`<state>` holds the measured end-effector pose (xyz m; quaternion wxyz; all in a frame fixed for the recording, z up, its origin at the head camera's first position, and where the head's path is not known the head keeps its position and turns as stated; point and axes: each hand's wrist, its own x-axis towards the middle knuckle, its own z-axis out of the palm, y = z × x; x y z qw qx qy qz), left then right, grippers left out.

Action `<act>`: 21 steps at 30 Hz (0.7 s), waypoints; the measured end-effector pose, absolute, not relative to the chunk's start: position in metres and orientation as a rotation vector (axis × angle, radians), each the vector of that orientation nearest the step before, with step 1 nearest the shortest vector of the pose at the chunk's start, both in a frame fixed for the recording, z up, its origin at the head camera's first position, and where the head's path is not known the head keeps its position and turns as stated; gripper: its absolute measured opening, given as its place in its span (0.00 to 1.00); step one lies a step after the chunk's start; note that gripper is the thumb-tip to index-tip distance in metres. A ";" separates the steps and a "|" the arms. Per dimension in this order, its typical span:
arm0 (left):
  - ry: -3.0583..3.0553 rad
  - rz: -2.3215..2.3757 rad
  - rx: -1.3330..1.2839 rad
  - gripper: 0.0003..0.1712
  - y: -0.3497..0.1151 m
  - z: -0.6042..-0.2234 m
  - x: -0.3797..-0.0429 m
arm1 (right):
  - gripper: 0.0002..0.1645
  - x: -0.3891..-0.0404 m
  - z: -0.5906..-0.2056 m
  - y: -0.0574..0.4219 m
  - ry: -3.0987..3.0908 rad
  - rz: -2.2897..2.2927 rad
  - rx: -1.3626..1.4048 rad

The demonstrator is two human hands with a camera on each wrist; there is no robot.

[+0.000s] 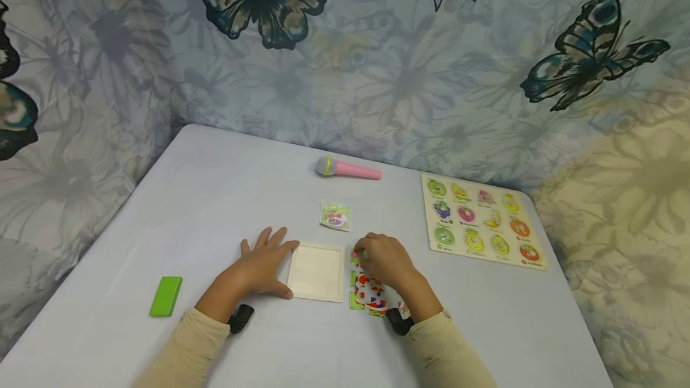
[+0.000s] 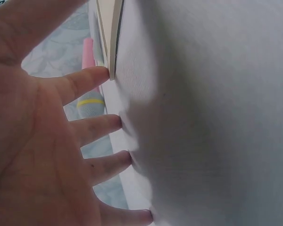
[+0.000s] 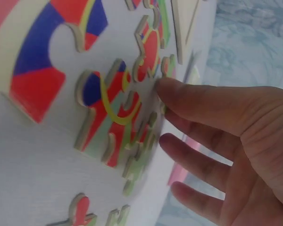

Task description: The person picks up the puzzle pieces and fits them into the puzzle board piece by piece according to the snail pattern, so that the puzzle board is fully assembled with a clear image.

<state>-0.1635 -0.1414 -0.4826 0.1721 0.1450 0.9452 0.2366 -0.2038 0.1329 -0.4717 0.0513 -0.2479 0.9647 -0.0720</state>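
My left hand (image 1: 261, 265) rests on the table with its fingers straight and spread. Its index finger and thumb touch the left edge of a pale wooden puzzle tray (image 1: 316, 272), whose inside is bare. To the right of the tray lies a cluster of colourful jigsaw puzzle pieces (image 1: 369, 289), mostly red, blue and green. Over the far end of that cluster, my right hand (image 1: 385, 259) pinches a small puzzle piece (image 3: 168, 66) between thumb and index finger; the fingers partly hide it. Several loose pieces (image 3: 111, 117) lie beneath the hand in the right wrist view.
A small printed picture card (image 1: 335, 216) lies beyond the tray, and a pink toy microphone (image 1: 350, 169) is farther back. A fruit puzzle board (image 1: 482, 220) occupies the right side. At the left is a green block (image 1: 166, 296).
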 end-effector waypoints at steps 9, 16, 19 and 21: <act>2.688 0.647 0.413 0.59 -0.143 -0.482 -0.165 | 0.12 -0.205 -0.472 0.126 2.978 -0.216 -0.806; 2.705 0.601 0.415 0.59 -0.141 -0.485 -0.166 | 0.14 -0.202 -0.465 0.093 2.950 -0.283 -0.996; 2.713 0.591 0.416 0.58 -0.140 -0.483 -0.165 | 0.14 -0.202 -0.466 0.075 2.946 -0.261 -1.104; 2.717 0.589 0.417 0.58 -0.141 -0.481 -0.164 | 0.13 -0.202 -0.468 0.065 2.942 -0.242 -1.156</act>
